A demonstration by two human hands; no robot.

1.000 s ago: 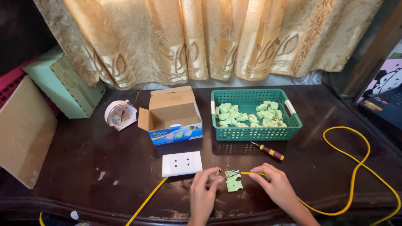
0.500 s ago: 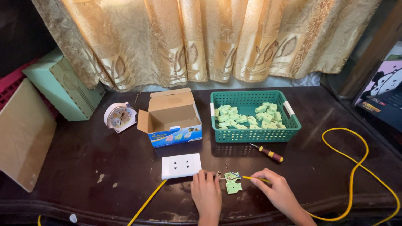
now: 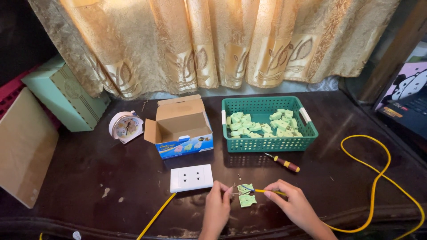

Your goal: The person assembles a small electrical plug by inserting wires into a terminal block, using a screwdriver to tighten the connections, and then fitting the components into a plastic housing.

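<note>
Near the tabletop's front edge, our left hand (image 3: 216,209) still pinches the small green socket part (image 3: 245,195) just right of the white outlet plate (image 3: 191,178). Our right hand (image 3: 291,203), fingers pressed together on the yellow cable (image 3: 386,178), has shifted slightly rightward since before.

Single head cam, worn on me, looking steeply down and forward over the dark surface (image 3: 89,178) toward the gold curtain (image 3: 213,44). My hands sit close, bottom edge; no second view.
</note>
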